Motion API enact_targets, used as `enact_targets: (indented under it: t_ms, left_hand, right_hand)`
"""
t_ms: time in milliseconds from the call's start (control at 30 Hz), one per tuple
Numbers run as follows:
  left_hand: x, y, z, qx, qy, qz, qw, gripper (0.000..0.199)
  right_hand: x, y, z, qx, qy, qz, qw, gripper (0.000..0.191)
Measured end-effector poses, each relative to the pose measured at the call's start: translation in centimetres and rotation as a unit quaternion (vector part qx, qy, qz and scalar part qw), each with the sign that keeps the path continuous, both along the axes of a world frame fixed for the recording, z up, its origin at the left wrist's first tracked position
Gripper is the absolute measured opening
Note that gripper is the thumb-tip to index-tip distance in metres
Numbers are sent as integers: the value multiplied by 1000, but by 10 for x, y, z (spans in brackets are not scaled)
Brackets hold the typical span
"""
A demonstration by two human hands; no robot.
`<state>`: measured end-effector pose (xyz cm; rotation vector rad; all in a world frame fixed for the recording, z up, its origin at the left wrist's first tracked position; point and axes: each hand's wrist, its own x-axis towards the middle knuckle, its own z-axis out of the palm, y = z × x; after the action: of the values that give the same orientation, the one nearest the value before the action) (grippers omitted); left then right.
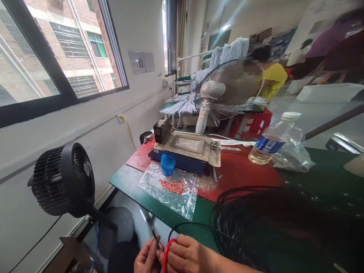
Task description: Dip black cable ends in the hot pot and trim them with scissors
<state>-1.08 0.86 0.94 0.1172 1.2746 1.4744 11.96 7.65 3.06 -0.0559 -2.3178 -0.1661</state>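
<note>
At the bottom centre my left hand [148, 256] is closed, pinching a thin black cable [155, 235] whose end points up with a reddish tip. My right hand [187, 254] is wrapped round a curved red handle [167, 251] of a hand tool; the tool's working end is hidden by my fingers. Both hands are close together below the table's front edge. A black cable runs from between them to a big coil of black cable [239, 223] on the table at the right.
A clear plastic bag [173, 203] bears small red and yellow bits [173, 185] and a blue cup [167, 165]. Behind sits a blue-based hot plate [184, 161]. A bottle [270, 140] stands right. Fans [65, 178] flank the table. A person in yellow [274, 79] is beyond.
</note>
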Motion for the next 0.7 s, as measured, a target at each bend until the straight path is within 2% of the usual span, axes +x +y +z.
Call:
enact_targets:
  t_ms: [100, 267, 367, 500, 700]
  left_hand:
    - [-3, -5, -6, -4, -6, 11, 1000, 33]
    - [0, -5, -5, 13, -59, 12, 998, 28]
    - [2, -3, -5, 24, -71, 40, 996, 29]
    - [2, -1, -8, 12, -30, 55, 998, 29]
    - [4, 1, -6, 9, -23, 70, 997, 35]
  right_hand:
    - [-1, -3, -2, -17, 6, 24, 1000, 25]
    - [-4, 1, -10, -60, -16, 30, 998, 23]
    - [-8, 6, -15, -131, -25, 21, 991, 20]
    - [-11, 11, -19, -231, -5, 9, 973, 20]
    - [-9, 12, -24, -334, -61, 15, 940, 19]
